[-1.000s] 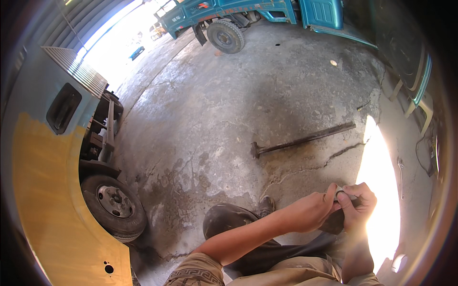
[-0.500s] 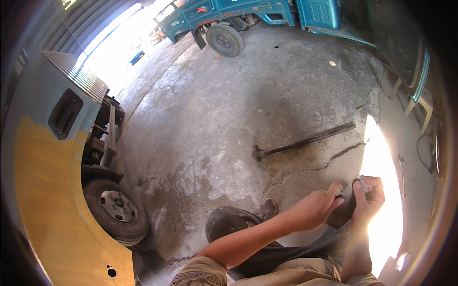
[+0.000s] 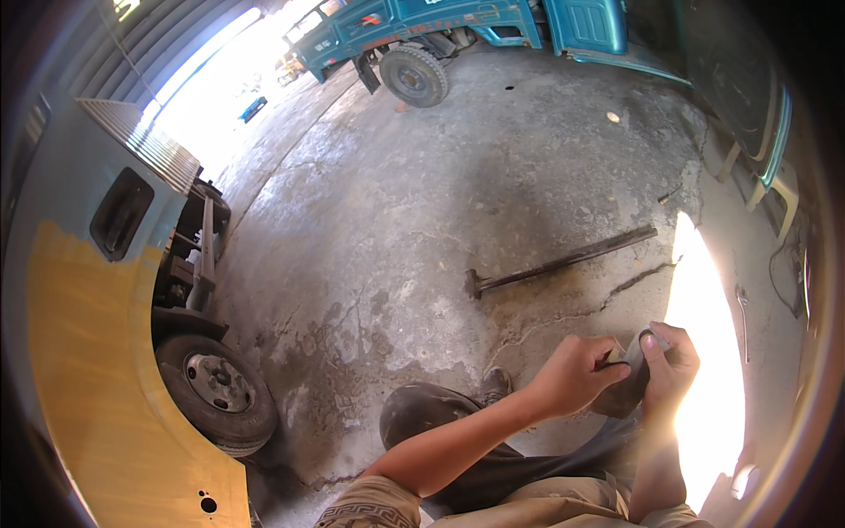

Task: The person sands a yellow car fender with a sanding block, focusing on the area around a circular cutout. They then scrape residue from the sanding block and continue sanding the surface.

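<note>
A dark grey sheet [image 3: 623, 396], curled and with a paler edge, hangs between my two hands over my lap at the lower right. It looks like sandpaper. My left hand [image 3: 576, 377] is closed at its left edge, where something pale shows between thumb and forefinger. Pinching the upper right edge is my right hand [image 3: 671, 359], its thumb lying over the top and its other fingers behind. Part of the sheet is hidden by my fingers.
A long-handled hammer [image 3: 563, 260] lies on the cracked concrete floor beyond my hands. To the left stands a yellow and grey vehicle panel [image 3: 106, 352] beside a wheel [image 3: 216, 392]. A teal truck [image 3: 440, 22] is at the back. A wrench [image 3: 745, 326] lies at right.
My left hand has turned and lifted slightly at the sheet's edge, its fingers curling in more. My right hand has shifted a little left with the sheet.
</note>
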Tool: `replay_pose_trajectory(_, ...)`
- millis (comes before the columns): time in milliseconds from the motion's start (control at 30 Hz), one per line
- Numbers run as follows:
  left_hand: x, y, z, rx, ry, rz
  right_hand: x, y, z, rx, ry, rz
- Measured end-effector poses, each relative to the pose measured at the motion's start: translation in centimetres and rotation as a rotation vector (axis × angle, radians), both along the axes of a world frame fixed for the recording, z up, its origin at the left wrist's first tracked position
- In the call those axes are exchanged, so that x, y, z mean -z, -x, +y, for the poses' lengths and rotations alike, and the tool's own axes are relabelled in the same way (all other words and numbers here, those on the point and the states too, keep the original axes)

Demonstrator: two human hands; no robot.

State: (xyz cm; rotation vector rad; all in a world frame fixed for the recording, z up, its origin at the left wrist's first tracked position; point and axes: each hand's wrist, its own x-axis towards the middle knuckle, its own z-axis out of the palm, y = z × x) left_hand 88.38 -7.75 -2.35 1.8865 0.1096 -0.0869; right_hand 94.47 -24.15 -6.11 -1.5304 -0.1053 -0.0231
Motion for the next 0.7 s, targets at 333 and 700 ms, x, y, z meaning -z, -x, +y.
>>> replay_pose_trajectory(333, -1.6, 0.0, 0.9, -0.002, 0.030, 0.012, 2.2, 0.2, -1.7, -0.257, -0.130, 0.094)
replay_pose_trajectory(700, -1.9, -0.1, 2.6, -0.113, 0.047, -0.056, 2.9, 0.9, -1.4, -0.378, -0.050, -0.135)
